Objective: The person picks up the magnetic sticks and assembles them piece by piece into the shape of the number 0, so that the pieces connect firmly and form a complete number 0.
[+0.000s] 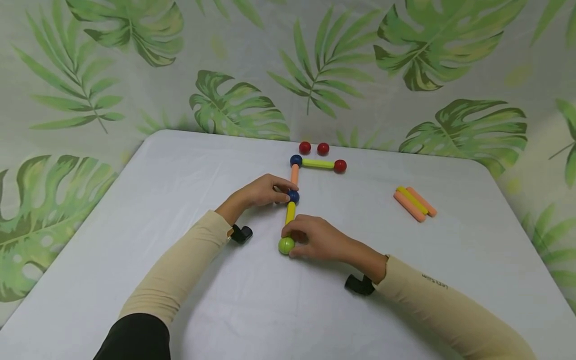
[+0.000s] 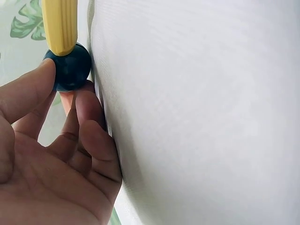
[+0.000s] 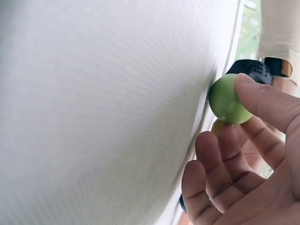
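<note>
Nearest on the white tabletop sits a shiny lime-green ball, probably hard plastic: light, stiff, smooth enough to roll or slip, so a pinch across its sides looks the surest hold. And here's the right hand doing exactly that, thumb on one side, fingers on the other, the spare fingers loosely bent! Leading away, a ridged yellow plastic rod, rigid by its look and easier to grip, meets a glossy dark-blue ball, which the left hand pinches between thumb and fingers. Beyond it, a slim orange rod runs to a second dark-blue ball, where a lime-yellow rod turns off right to a glossy red ball; nothing looks fragile, though a sideways tug might part the joints
</note>
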{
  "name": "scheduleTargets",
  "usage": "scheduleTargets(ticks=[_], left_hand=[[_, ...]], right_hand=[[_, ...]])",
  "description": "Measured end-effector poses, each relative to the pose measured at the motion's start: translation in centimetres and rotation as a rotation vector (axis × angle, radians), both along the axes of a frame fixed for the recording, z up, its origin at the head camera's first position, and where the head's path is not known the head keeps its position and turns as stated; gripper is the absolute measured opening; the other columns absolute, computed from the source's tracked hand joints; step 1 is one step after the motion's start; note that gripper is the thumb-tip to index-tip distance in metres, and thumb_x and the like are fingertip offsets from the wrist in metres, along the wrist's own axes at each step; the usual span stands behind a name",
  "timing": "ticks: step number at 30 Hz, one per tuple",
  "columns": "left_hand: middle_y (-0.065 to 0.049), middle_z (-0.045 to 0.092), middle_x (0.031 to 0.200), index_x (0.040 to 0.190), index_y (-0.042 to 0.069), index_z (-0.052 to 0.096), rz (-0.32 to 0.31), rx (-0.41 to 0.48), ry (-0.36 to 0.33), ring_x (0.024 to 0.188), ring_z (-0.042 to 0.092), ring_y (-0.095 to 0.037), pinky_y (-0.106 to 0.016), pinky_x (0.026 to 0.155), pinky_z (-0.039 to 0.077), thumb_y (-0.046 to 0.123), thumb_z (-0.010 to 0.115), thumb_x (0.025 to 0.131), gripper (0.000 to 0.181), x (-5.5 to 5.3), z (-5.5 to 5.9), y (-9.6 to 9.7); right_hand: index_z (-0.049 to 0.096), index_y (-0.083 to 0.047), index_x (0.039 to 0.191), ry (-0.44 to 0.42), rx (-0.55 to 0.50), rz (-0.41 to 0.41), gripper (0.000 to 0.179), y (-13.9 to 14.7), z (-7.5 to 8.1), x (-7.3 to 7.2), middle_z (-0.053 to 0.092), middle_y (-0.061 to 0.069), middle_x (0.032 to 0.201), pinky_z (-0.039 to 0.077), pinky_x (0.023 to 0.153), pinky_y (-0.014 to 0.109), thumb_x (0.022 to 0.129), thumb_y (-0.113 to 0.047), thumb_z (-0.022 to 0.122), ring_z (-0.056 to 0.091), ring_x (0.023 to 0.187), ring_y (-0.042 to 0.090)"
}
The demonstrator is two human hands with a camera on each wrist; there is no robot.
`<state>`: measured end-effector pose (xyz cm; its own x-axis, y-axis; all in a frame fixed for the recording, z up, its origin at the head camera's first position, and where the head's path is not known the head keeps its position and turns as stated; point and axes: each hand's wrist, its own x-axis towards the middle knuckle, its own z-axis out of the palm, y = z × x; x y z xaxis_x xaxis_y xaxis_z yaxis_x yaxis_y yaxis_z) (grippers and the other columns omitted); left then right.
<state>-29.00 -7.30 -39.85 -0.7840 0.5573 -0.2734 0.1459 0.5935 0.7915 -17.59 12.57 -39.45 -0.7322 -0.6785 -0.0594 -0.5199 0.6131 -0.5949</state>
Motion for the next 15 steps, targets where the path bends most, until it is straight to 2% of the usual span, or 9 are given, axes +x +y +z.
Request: scheduleTargets(ticks=[4,7,11,15], left_hand=[[-0.005,0.066,0.129,0.139,0.023,0.059,-0.004,-0.018,-0.004,0.088,0.055,-0.017,-0.023,0.072,0.045,0.02,0.062,0.097,0.041,0.2,0.0,-0.3],[-0.009,0.065,0.13,0.142,0.023,0.055,0.008,-0.017,0.023,0.093,0.06,-0.019,-0.025,0.074,0.048,0.021,0.06,0.099,0.044,0.6,0.0,-0.7],[-0.013,0.065,0.126,0.142,0.014,0.055,0.009,-0.075,0.161,0.097,0.063,-0.023,-0.027,0.076,0.051,0.02,0.058,0.098,0.044,2.0,0.3,-1.9],[-0.013,0.067,0.123,0.135,0.008,0.059,-0.054,-0.127,0.304,0.096,0.064,-0.023,-0.031,0.08,0.053,0.019,0.061,0.096,0.04,4.4,1.3,-2.8]], right_hand=[[0.067,-0.019,0.113,-0.02,-0.009,-0.004,0.033,0.1,-0.1,-0.1,0.062,-0.005,0.101,0.051,0.082,0.026,0.083,-0.02,0.081,0.056,0.091,0.011],[0.067,-0.019,0.115,-0.046,-0.013,-0.006,0.032,0.2,0.0,-0.1,0.063,-0.005,0.102,0.052,0.083,0.026,0.085,-0.02,0.079,0.058,0.092,0.011],[0.067,-0.02,0.119,-0.074,-0.015,-0.021,0.031,1.3,0.6,0.1,0.066,-0.004,0.106,0.054,0.084,0.027,0.089,-0.02,0.074,0.061,0.094,0.011],[0.066,-0.018,0.122,-0.081,-0.02,-0.067,0.031,4.0,1.2,0.1,0.067,-0.002,0.112,0.053,0.083,0.026,0.092,-0.021,0.07,0.06,0.095,0.01]])
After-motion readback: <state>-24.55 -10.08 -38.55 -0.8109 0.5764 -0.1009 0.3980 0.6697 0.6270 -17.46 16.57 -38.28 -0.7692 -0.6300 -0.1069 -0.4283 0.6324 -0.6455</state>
